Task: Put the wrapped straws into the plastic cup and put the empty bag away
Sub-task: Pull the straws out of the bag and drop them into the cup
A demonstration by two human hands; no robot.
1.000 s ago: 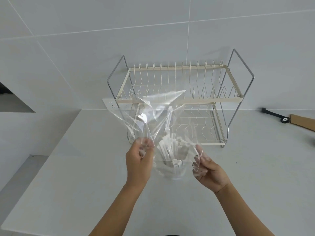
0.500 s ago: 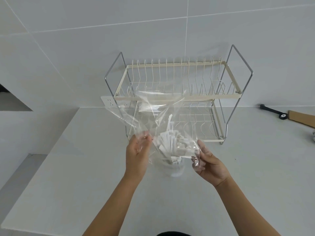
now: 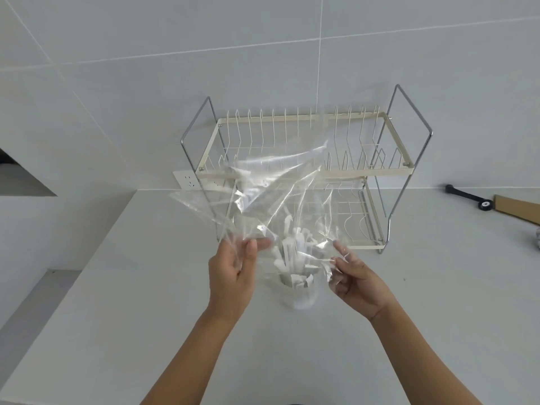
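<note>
Pinching the bag (image 3: 271, 194) by both lower corners, left hand (image 3: 233, 276) and right hand (image 3: 358, 283) closed on it, above the straws (image 3: 292, 252) in the cup (image 3: 299, 296).

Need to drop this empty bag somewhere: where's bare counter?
Counter is bare left of the left hand, out to its edge. Bare too right of the right hand, before the black tool. Crowded centre: plastic cup with wrapped straws, bag, dish rack behind.
</note>
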